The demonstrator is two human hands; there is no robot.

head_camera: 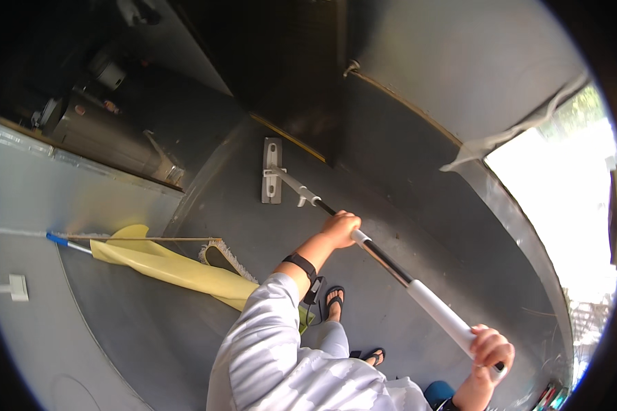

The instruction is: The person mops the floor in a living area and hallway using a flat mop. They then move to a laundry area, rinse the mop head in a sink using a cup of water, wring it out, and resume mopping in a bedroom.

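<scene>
My left hand point(342, 229) is wrapped around the middle of a flat mop's pole point(388, 260), close to a white collar. Farther back, my right hand point(493, 349) grips the white handle sleeve near the pole's end. The pole slants away from me to the far left. Its flat rectangular mop head point(272, 190) lies on the grey floor point(226, 190), near the lower edge of a dark panel point(293, 77). A small white trigger-like lever point(302, 201) sticks out from the lower shaft.
To the left, a yellow sheet point(185, 269) lies over a blue-ended pole point(58, 239), beside a fringed mop head point(229, 262) and a thin stick point(169, 238). A low wall point(82, 190) stands behind them. On the right is a bright opening point(550, 190).
</scene>
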